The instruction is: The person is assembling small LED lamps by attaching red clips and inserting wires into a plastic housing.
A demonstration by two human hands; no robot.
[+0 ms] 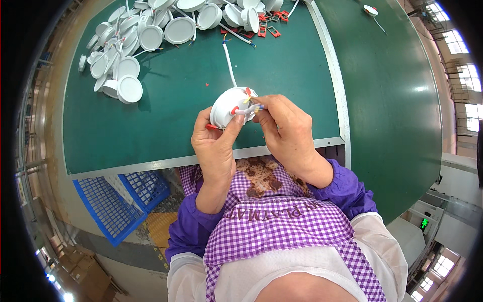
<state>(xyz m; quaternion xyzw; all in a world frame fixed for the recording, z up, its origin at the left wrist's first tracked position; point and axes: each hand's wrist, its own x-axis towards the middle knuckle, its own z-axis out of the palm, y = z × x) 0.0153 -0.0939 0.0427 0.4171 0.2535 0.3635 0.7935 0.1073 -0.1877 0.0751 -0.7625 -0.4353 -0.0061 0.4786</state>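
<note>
Over the near edge of the green table, my left hand (216,146) grips a round white downlight (221,107), its thumb across the back and fingers round the rim. Small red pieces sit on the lamp, one a red clip (213,127) by my left fingers. From a red-ringed hole comes a short white cable (245,110) with blue and yellow wire ends. My right hand (292,128) is closed, its fingertips pinching at these wire ends; its exact hold is partly hidden. Another white cable (229,63) stretches away behind the lamp, with bare coloured ends.
A heap of white downlights (130,89) with cables covers the table's far left. Red frame-shaped clips (273,31) lie beside it. A metal rail (332,65) divides off a second green surface (387,100), with one small lamp (371,10). Blue crates (113,211) stand below left.
</note>
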